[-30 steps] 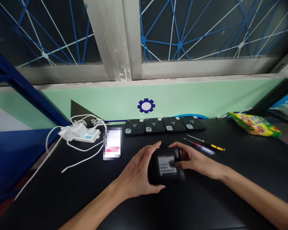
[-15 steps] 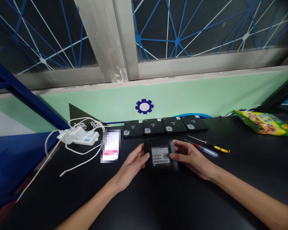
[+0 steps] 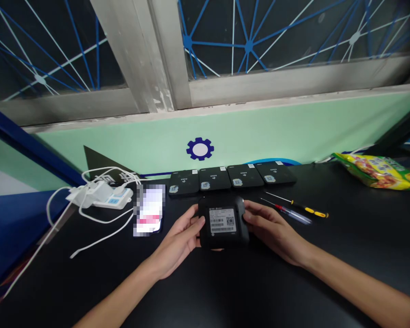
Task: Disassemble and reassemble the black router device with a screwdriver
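Observation:
A black box-shaped device (image 3: 223, 221) with a white printed label facing up is held between both hands over the black table. My left hand (image 3: 181, 239) grips its left side, the thumb on the top edge and fingers partly hidden beneath. On the right side, my right hand (image 3: 269, 225) holds it with thumb and fingers at the edge. Behind the device, several flat black boxes (image 3: 214, 178) with small stickers stand in a row along the wall. Two screwdrivers, one yellow and black (image 3: 314, 212), one red and clear (image 3: 295, 215), lie right of the right hand.
A lit phone (image 3: 150, 209) with a blurred screen lies to the left. Beyond it are a white power strip (image 3: 114, 199) and loose white cables (image 3: 100, 243). A yellow-green snack packet (image 3: 379, 172) rests at the far right. The green wall (image 3: 140, 141) and window bound the back.
My left hand's fingers now reach further under the device. My right thumb has moved off the label to the device's right edge. The view has shifted slightly.

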Tool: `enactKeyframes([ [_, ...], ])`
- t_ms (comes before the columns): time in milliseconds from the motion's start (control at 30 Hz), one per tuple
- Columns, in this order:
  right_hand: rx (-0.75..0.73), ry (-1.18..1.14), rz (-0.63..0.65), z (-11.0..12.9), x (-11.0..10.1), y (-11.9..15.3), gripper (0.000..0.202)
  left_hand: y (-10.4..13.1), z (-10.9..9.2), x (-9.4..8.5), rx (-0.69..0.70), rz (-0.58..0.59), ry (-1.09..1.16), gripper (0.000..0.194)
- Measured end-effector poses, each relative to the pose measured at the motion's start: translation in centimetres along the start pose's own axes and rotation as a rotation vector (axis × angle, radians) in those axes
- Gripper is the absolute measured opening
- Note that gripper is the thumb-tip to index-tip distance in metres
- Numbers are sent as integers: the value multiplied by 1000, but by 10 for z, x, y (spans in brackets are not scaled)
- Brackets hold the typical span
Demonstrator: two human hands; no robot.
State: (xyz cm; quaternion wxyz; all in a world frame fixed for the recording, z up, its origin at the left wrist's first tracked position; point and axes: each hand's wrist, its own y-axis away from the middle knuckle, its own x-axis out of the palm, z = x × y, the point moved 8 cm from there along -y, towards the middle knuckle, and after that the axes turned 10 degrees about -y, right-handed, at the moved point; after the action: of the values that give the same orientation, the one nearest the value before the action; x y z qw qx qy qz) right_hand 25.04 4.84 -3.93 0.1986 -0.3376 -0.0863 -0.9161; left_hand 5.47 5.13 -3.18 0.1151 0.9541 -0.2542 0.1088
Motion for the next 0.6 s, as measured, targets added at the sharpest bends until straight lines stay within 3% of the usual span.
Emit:
enactKeyframes([
  [367, 10, -14, -54, -5, -7, 1, 39, 1, -7, 6, -14, 28, 118, 31],
  [600, -9, -29, -41, -3, -7, 1, 34, -1, -3, 1, -31, 19, 158, 29],
])
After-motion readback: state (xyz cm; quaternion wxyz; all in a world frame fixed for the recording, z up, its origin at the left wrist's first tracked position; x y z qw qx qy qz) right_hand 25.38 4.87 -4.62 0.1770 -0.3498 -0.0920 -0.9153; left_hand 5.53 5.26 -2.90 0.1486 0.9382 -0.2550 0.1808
